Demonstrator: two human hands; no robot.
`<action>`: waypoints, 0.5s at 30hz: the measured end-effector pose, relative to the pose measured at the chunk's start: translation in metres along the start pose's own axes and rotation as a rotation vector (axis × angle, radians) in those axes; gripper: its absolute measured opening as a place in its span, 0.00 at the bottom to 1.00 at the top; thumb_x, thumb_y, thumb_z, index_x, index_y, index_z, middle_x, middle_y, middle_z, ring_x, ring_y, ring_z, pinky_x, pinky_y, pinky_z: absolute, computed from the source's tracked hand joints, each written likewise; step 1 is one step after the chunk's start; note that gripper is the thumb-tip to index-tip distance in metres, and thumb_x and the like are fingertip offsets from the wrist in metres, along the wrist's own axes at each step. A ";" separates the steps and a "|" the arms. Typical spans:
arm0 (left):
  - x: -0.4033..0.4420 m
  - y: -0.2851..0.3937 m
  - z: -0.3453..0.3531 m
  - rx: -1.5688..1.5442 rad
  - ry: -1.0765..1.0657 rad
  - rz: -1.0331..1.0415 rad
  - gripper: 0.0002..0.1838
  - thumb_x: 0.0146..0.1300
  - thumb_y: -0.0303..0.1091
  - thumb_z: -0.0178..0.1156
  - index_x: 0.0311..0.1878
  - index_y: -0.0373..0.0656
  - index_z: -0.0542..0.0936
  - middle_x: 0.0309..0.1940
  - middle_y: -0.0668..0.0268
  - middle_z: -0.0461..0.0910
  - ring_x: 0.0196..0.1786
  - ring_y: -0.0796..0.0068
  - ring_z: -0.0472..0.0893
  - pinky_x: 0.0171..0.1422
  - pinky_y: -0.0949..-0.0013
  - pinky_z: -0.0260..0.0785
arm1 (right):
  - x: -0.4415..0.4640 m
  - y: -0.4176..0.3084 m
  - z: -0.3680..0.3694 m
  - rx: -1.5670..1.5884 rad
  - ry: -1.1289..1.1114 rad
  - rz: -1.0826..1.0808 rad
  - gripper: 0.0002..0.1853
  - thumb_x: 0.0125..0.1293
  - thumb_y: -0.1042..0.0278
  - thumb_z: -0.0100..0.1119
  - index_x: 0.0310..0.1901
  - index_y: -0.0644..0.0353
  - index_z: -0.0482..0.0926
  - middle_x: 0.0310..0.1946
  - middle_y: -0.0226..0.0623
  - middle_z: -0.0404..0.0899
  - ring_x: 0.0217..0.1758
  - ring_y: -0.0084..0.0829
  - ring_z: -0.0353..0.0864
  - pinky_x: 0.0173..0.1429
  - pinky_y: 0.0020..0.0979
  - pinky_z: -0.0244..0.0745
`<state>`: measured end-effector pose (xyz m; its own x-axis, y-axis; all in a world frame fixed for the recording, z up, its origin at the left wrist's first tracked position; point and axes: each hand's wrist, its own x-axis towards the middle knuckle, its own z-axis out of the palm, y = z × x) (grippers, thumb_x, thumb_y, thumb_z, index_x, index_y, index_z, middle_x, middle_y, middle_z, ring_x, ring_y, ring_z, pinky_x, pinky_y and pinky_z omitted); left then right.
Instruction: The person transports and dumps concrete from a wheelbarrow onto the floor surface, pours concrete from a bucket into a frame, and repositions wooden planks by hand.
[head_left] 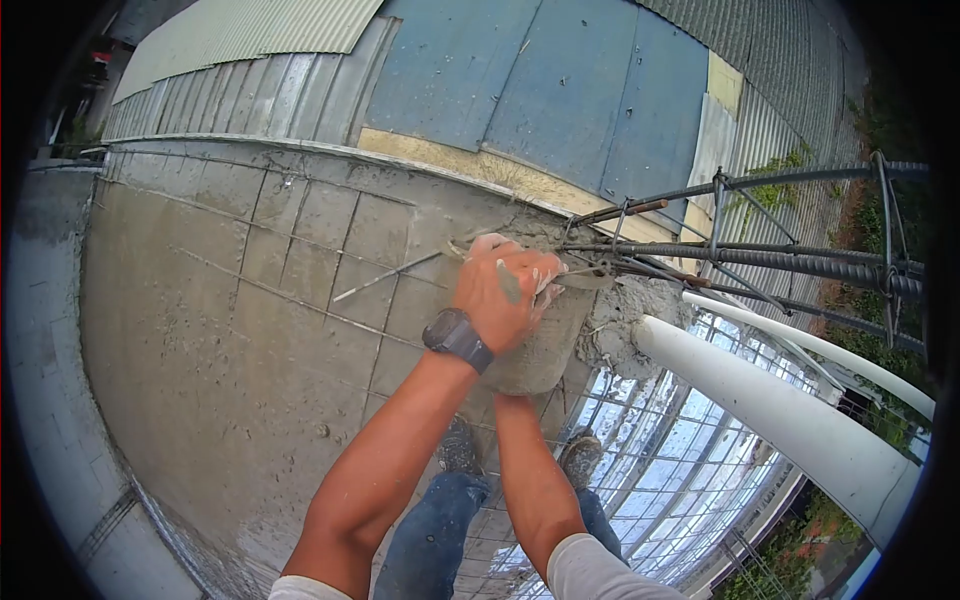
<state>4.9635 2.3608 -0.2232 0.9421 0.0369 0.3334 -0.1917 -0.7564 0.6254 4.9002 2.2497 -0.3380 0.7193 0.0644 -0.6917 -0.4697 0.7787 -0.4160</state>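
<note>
A grey, cement-coated bucket (545,345) is tilted away from me beside the upright steel bars. My left hand (503,295), smeared with cement and wearing a dark watch (457,338), is closed on the bucket near its top edge. My right forearm (530,470) reaches behind the bucket's lower end, which hides my right hand and its fingers. Wet concrete (640,310) lies around the foot of the bars, just past the bucket.
Ribbed rebar (800,260) with tie hoops juts in from the right. Thick white pipes (770,405) run below it. Wire mesh crosses shiny sheeting (680,440) and the wet concrete slab (200,330). My boots (580,458) stand on the mesh. Blue panels (560,90) border the far edge.
</note>
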 end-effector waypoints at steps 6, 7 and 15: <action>-0.016 0.013 -0.012 -0.043 -0.021 -0.022 0.10 0.49 0.34 0.69 0.37 0.49 0.83 0.31 0.66 0.83 0.35 0.61 0.80 0.49 0.58 0.67 | -0.012 -0.003 -0.010 0.009 0.004 -0.005 0.36 0.65 0.35 0.34 0.64 0.55 0.66 0.63 0.39 0.68 0.64 0.42 0.69 0.64 0.47 0.67; -0.006 0.008 -0.015 -0.030 0.022 -0.012 0.10 0.50 0.34 0.68 0.37 0.49 0.83 0.31 0.66 0.83 0.34 0.61 0.80 0.49 0.58 0.66 | -0.004 -0.002 -0.007 0.001 -0.004 -0.008 0.36 0.65 0.35 0.34 0.64 0.55 0.66 0.63 0.39 0.68 0.64 0.42 0.69 0.64 0.47 0.67; -0.051 0.048 0.003 -0.121 -0.141 -0.139 0.11 0.49 0.36 0.69 0.38 0.50 0.83 0.31 0.67 0.83 0.35 0.62 0.80 0.50 0.59 0.66 | -0.064 -0.037 -0.060 0.017 0.063 -0.040 0.36 0.65 0.35 0.33 0.64 0.55 0.66 0.63 0.39 0.68 0.64 0.42 0.69 0.64 0.47 0.67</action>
<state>4.9068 2.3206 -0.2124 0.9892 0.0367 0.1417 -0.0815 -0.6661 0.7414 4.8404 2.1792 -0.3137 0.7034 -0.0061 -0.7107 -0.4319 0.7905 -0.4342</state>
